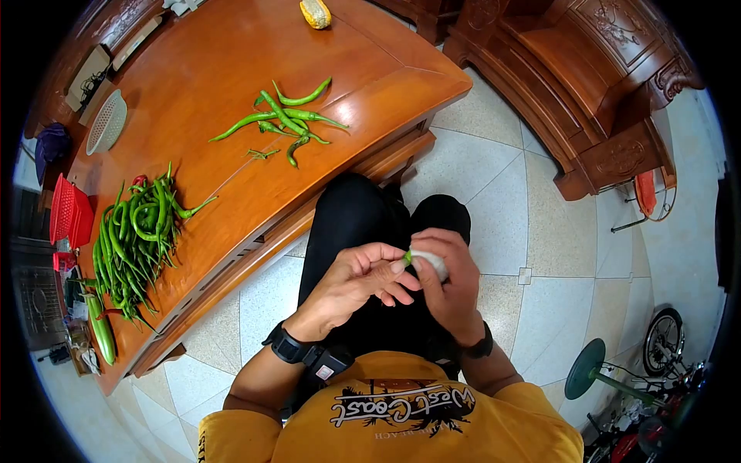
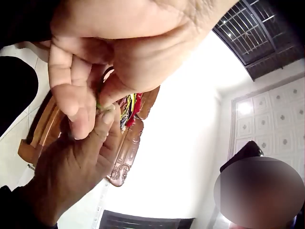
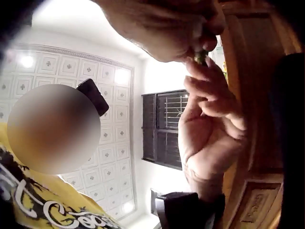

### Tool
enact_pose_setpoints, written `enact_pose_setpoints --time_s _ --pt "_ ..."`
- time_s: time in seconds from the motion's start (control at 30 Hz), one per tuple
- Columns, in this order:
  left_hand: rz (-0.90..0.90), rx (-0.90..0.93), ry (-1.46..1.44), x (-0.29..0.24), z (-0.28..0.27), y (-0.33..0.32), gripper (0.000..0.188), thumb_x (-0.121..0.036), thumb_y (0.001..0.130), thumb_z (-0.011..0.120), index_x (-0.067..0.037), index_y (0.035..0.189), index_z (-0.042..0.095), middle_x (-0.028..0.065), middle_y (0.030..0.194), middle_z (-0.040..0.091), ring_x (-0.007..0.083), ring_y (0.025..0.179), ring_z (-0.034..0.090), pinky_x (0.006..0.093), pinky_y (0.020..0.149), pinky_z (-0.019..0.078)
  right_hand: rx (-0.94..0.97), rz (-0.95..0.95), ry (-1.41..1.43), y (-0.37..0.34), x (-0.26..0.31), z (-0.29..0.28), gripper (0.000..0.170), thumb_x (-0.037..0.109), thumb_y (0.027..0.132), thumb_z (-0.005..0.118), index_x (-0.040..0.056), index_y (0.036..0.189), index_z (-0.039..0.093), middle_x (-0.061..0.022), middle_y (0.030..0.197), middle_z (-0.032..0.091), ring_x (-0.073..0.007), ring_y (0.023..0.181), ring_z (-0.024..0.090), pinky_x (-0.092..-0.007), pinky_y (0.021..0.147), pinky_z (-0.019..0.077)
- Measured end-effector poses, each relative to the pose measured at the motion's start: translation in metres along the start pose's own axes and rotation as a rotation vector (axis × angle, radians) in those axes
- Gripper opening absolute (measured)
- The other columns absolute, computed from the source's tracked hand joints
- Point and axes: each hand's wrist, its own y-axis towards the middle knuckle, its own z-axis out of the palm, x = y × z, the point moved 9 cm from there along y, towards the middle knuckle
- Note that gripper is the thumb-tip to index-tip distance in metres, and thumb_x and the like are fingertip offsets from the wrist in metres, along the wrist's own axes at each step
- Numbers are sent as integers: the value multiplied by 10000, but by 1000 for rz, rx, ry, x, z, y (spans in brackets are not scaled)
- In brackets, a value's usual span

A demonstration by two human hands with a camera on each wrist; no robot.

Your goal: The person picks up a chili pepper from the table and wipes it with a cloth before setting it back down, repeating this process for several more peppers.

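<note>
"green piece [image 1: 407, 258], small and held between both hands above the lap! which way does it point?"

"the bit that shows is short, set at the left end of a white thing [image 1: 432, 264]. that white thing is rounded, its long axis slanting from upper left to lower right. whether the two are joined, i cannot tell!"

"and the hands?"

"left hand [image 1: 361, 284]: thumb and a finger pinched narrow on the green piece, other fingers loosely stretched out below. right hand [image 1: 449, 282]: curled round the white thing, thumb over its near side."

"out to the table [image 1: 193, 69], glossy reddish-brown wood! what's the count?"

"one heap of green peppers [image 1: 135, 239], smooth, slim, curving, too tangled to number, many of them lying lengthwise toward the near edge. then a smaller group [image 1: 289, 116], five peppers at the very least, crossing one another, one dark and hooked."

"what else is up there?"

"one long green vegetable [image 1: 102, 328] near the left corner, its axis running nearly straight toward the person. one stubby yellow-and-white vegetable [image 1: 316, 13] at the far side. and two baskets with holes: a white basket [image 1: 107, 123], round-rimmed, and a red basket [image 1: 71, 212] just beyond the heap!"
</note>
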Motion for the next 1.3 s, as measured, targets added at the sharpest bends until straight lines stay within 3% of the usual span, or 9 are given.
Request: enact_pose_setpoints --time_s 0.2,0.37,0.7,0.97,1.3 --pt "54 -17 -37 1 1 1 229 -202 963 579 -17 1087 632 36 868 661 82 765 627 197 630 483 18 -14 5 2 1 -1 186 19 862 627 12 1047 610 -165 1046 628 -281 921 630 -333 783 506" --pt "37 -14 24 0 0 -3 201 -169 959 578 -10 1071 627 37 866 664 92 761 612 213 648 470 -60 45 -81 6 -13 -19 180 8 859 627 2 1039 619 -163 1047 635 -295 933 627 -347 796 501" --pt "92 14 -25 -1 3 -1 218 -179 963 575 -7 1085 631 31 874 660 68 742 595 191 628 458 58 -52 34 -2 9 5 198 16 855 636 12 1052 613 -163 1058 627 -279 898 639 -322 747 521" --pt "43 18 16 -3 4 -5 223 -190 963 578 -7 1074 639 34 851 661 72 721 590 193 622 456 -48 -7 -69 8 -7 -17 176 16 860 630 1 1035 620 -172 1054 631 -285 920 635 -332 778 515" --pt "83 6 -19 -4 1 -2 217 -177 963 577 -8 1082 644 27 850 659 68 716 585 189 620 452 100 -67 2 1 12 7 214 1 845 634 12 1057 606 -158 1064 629 -289 909 636 -328 751 520"
